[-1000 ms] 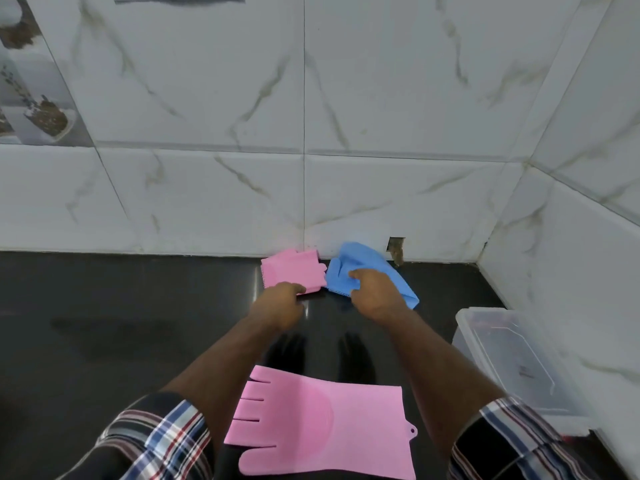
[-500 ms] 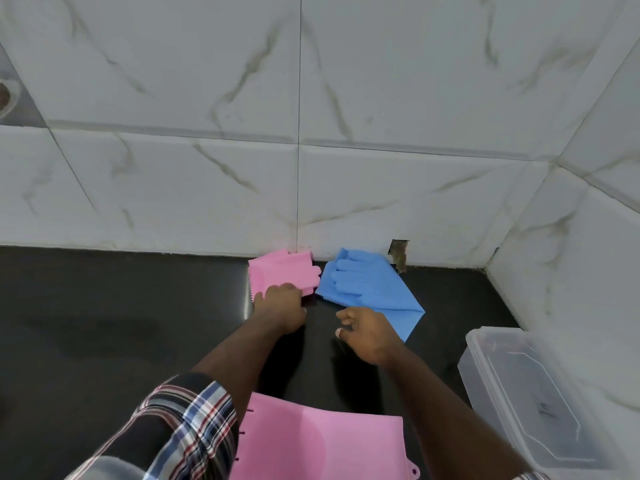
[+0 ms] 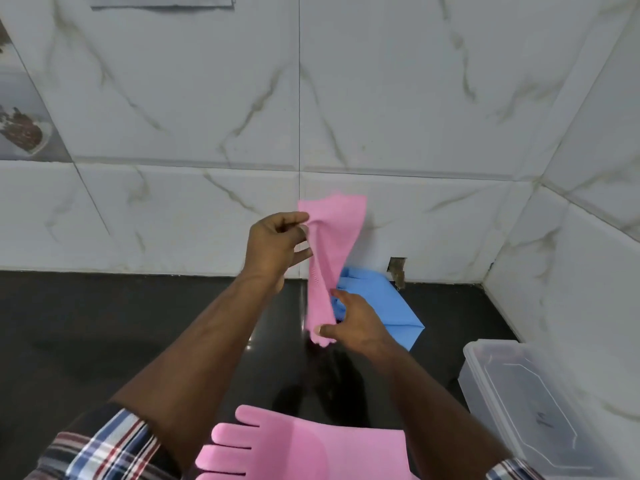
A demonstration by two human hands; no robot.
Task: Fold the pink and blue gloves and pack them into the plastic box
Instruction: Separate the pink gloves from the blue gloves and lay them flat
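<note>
A pink glove (image 3: 330, 251) hangs stretched in the air above the black counter. My left hand (image 3: 277, 245) pinches its upper part near the cuff, and my right hand (image 3: 356, 323) grips its lower end. A folded blue glove (image 3: 384, 303) lies on the counter by the wall, partly behind my right hand. A second pink glove (image 3: 304, 448) lies flat near the front edge, fingers pointing left. The clear plastic box (image 3: 485, 368) stands at the right, by the side wall.
The black counter (image 3: 104, 341) runs left from the gloves. White marble tile walls close the back and the right side. A small broken gap in the tile (image 3: 397, 270) sits behind the blue glove.
The small folded pink glove was lifted off the counter and pulled out long between both hands. My right hand left the blue glove, which stays by the wall.
</note>
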